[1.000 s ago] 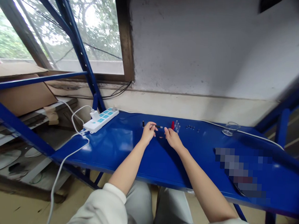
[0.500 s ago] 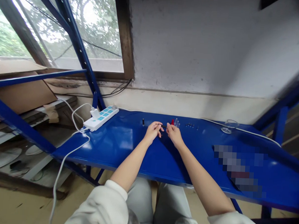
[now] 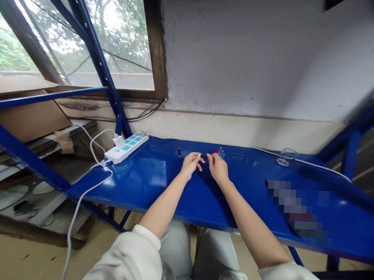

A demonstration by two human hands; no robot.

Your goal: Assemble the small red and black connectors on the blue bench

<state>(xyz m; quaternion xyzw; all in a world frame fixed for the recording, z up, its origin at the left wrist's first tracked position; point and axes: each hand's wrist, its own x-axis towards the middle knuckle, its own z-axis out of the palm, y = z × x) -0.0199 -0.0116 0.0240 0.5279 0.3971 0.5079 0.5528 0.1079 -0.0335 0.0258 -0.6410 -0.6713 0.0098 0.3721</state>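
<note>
My left hand (image 3: 191, 165) and my right hand (image 3: 218, 168) meet above the middle of the blue metal table top (image 3: 160, 176). A short black rod (image 3: 204, 156) lies between their fingertips, and both hands seem to pinch it. Just beyond my right hand stand a red piece (image 3: 216, 150) and several clear tubes (image 3: 220, 153). A small black cylinder (image 3: 179, 152) stands upright to the left of my left hand. A row of small dark parts (image 3: 239, 157) lies to the right.
A white power strip (image 3: 126, 147) with its cable sits at the table's left end. A glass dish (image 3: 284, 160) stands far right, and a pixelated patch (image 3: 295, 208) hides part of the table. Window, shelving frame and wall surround the table.
My hands have come closer together, and the black rod, earlier held by my left hand, now sits between both. The camera view has shifted slightly.
</note>
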